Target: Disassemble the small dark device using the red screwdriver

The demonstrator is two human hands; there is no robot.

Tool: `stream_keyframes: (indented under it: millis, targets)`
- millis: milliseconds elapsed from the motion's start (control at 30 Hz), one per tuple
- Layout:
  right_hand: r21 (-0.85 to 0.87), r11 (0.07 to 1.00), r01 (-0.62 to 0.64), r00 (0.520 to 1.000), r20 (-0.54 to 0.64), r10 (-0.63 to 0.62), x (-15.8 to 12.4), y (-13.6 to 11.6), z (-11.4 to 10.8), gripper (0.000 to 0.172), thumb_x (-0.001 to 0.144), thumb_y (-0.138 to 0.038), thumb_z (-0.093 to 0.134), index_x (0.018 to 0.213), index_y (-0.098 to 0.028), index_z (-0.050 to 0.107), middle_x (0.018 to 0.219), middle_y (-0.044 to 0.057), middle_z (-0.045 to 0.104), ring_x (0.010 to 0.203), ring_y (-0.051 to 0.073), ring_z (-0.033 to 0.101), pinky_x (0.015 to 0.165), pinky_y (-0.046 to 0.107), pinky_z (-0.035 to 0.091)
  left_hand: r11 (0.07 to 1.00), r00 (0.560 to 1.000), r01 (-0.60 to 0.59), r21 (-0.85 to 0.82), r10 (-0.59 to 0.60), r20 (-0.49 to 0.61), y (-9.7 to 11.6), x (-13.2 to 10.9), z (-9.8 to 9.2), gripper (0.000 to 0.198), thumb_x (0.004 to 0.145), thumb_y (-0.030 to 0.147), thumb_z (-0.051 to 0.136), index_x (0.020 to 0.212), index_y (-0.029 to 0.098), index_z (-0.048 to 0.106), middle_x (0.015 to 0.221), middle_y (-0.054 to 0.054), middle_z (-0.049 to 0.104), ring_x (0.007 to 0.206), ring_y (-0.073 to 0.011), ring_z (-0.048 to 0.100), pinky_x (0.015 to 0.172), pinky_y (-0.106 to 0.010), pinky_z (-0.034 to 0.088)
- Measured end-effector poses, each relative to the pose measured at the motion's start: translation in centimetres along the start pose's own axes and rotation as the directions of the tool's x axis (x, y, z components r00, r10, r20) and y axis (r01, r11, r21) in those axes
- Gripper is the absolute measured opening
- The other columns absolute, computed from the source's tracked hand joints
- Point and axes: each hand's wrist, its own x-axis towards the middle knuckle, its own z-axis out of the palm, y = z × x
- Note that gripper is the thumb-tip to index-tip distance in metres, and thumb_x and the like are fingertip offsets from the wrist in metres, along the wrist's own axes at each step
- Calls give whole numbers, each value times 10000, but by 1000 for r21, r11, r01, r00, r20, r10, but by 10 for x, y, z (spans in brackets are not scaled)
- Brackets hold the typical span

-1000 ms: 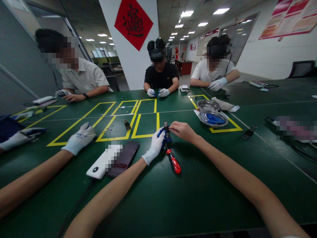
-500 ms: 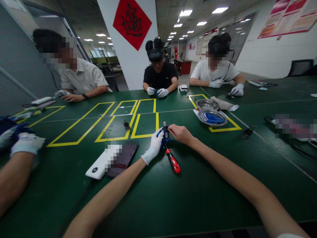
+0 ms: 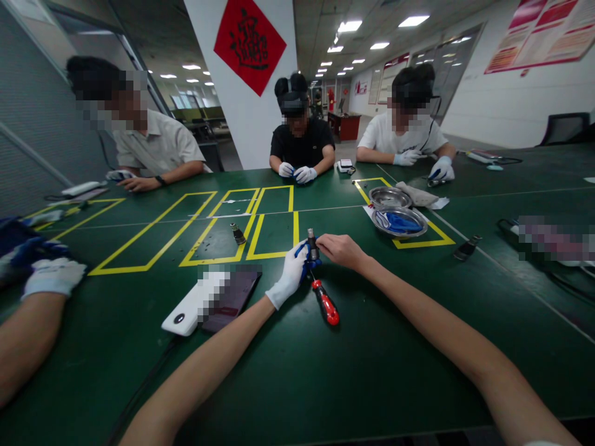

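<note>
Over the green table (image 3: pixel 395 371), gloved left hand (image 3: pixel 294 271) and bare right hand (image 3: pixel 341 249) close together
A nudge could roll the red-black screwdriver (image 3: pixel 326 303) just nearside of them; a loosened left grip could drop the dark cylindrical fitting (image 3: pixel 313 246) clamped there, base hidden; whether the right pinches anything, I cannot tell
</note>
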Motion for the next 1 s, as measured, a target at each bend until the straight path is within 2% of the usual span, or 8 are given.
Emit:
stream_keyframes:
  millis: [167, 333, 533, 1000]
  targets:
    - [34, 999, 15, 999, 39, -17, 1, 6, -7, 185, 943, -228, 416, 991, -160, 582, 934, 86, 652, 833, 179, 612, 704, 273, 441, 1000, 1000, -11, 17, 11, -15, -3, 2, -2, 382, 746, 383, 665, 1023, 122, 642, 951, -65, 641, 782, -128, 562, 744, -258, 471]
    - [92, 991, -93, 994, 72, 86, 3, 3, -8, 141, 936, -225, 430, 981, -153, 543, 905, 71, 638, 757, 154, 601, 675, 249, 419, 1000, 1000, 25, -1, -25, -18, -4, 1, -3, 410, 742, 394, 670, 1052, 130, 623, 929, -56, 642, 730, -113, 570, 726, -257, 482]
    - [65, 982, -176, 981, 100, 169, 5, -2, -7, 134, 939, -214, 418, 988, -155, 527, 891, 67, 628, 714, 148, 586, 646, 244, 391, 999, 999, 32, -15, -32, -10, -2, 0, 0, 436, 743, 401, 668, 1083, 134, 611, 937, -63, 644, 732, -124, 584, 707, -270, 495]
    - [9, 996, -92, 991, 101, 91, 3, 3, -5, 185, 950, -214, 388, 1011, -149, 549, 904, 83, 627, 732, 159, 602, 621, 253, 413, 1000, 1000, 10, 25, -10, -3, -2, -1, -1, 460, 740, 417, 666, 1092, 126, 620, 1012, -91, 650, 799, -155, 595, 746, -299, 497]
